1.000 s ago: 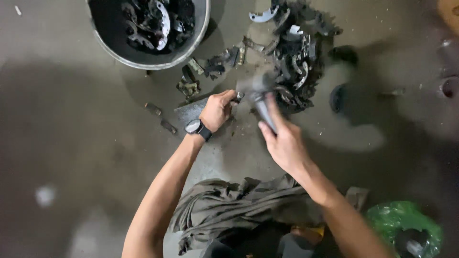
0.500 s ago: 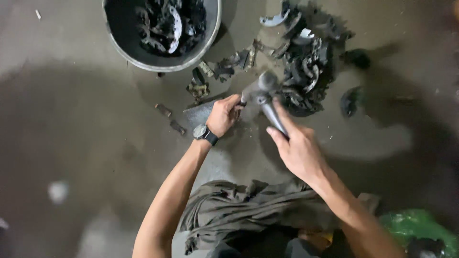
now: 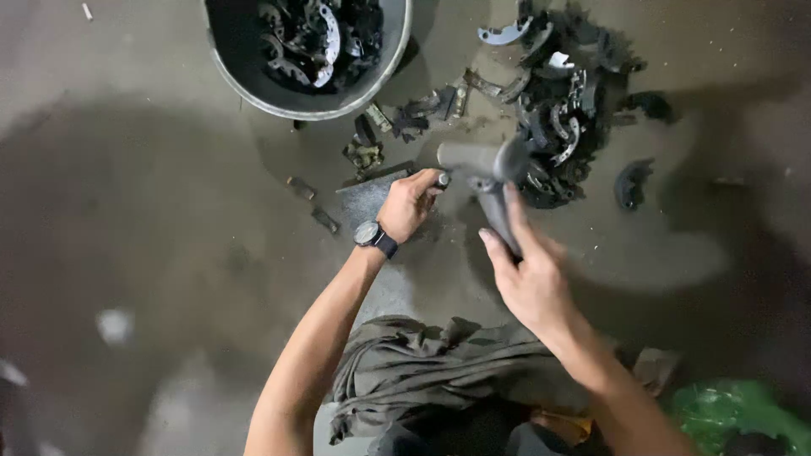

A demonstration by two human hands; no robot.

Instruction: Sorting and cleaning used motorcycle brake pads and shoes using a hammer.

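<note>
My right hand grips the handle of a grey hammer, whose blurred head hangs above the floor just right of my left hand. My left hand, a dark watch on its wrist, pinches a small dark metal piece held down on a flat grey slab. Beyond the hammer lies a heap of curved dark metal parts.
A round metal bucket with several dark curved parts in it stands at the top. Small scraps lie on the concrete floor to the left. A green bag sits at the lower right. My knees in grey cloth are below.
The hammer head has swung from beside the pile to just right of my left hand. My left hand keeps its hold on the small piece. The view has shifted slightly.
</note>
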